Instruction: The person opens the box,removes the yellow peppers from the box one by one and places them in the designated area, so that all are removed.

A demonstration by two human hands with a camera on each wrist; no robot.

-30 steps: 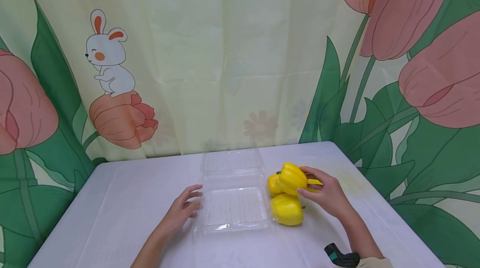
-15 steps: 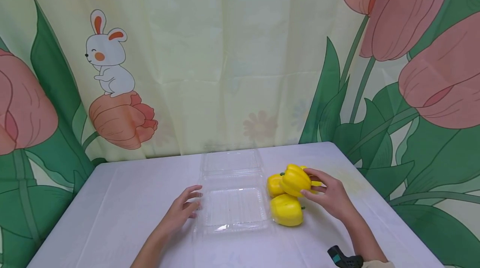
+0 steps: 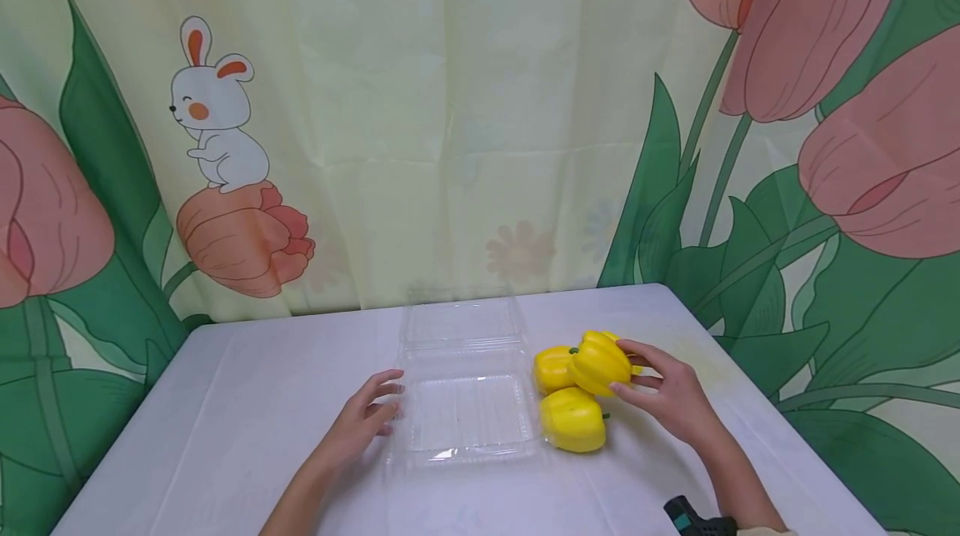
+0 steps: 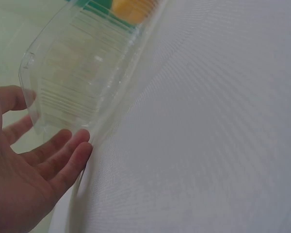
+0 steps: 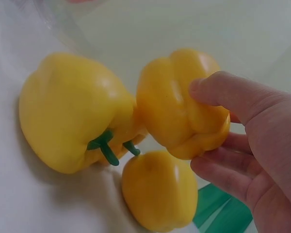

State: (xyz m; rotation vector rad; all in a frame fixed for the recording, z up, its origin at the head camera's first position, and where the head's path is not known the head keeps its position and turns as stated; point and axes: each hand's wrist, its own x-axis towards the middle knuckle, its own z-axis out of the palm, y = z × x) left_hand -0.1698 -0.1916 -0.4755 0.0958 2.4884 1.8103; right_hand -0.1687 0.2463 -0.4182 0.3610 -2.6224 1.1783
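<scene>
My right hand holds a yellow bell pepper between thumb and fingers, above the right part of the table. In the right wrist view the thumb lies across this held pepper, its far side hidden by the fingers. Close below sit other yellow bell peppers: a front one, a left one, and one mostly hidden behind the held pepper. My left hand rests at the left side of a clear plastic clamshell box, fingers loosely extended. In the left wrist view its fingertips are right at the rim.
The box's lid lies folded open toward the back. A white cloth covers the table. Behind it hangs a curtain printed with tulips and a rabbit. A dark device sits at my right wrist.
My right hand has shifted to the right and slightly toward me with the held pepper, uncovering more of the left pepper. My left hand and the box have stayed put.
</scene>
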